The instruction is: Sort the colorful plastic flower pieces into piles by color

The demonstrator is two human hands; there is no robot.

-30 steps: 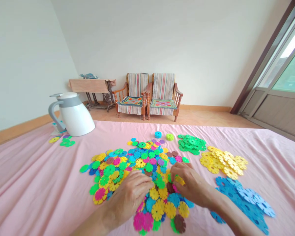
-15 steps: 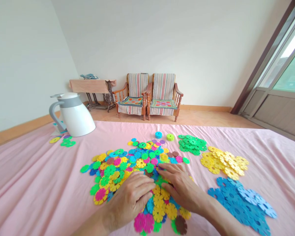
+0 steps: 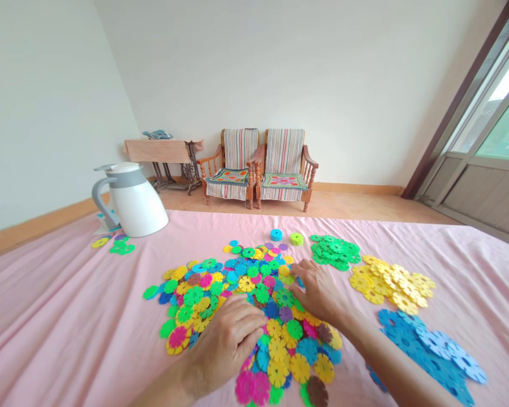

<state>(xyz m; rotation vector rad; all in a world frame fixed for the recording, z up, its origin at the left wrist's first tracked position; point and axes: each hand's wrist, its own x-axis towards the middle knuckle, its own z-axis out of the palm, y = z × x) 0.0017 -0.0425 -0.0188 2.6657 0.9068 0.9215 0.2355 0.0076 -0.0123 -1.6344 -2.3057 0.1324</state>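
Note:
A loose pile of flower-shaped plastic discs (image 3: 275, 342) in many colours spreads over the pink cloth in front of me. My left hand (image 3: 235, 328) rests on the near middle of this pile, loosely bent, its thumb and fingers stretched to the right over the discs. What lies under its palm is hidden. Farther out, my right hand (image 3: 316, 285) lies over the pile's right edge with its fingers apart, the fingertips touching discs; nothing shows in its grasp. To its right are a green heap (image 3: 335, 251), a yellow heap (image 3: 392, 282) and a blue heap (image 3: 428, 353) of similar discs.
A white jug (image 3: 138, 200) with a grey handle stands at the left, a few discs (image 3: 121, 247) near its base. Two small stacks, a blue one (image 3: 276, 234) and a lime one (image 3: 296, 238), sit behind the pile. Beyond the pink cloth (image 3: 80, 316) are two wooden armchairs (image 3: 284, 164).
My right hand has moved away and to the right from the pile's middle, uncovering purple, green and blue discs. My left hand has barely moved. The view has shifted slightly.

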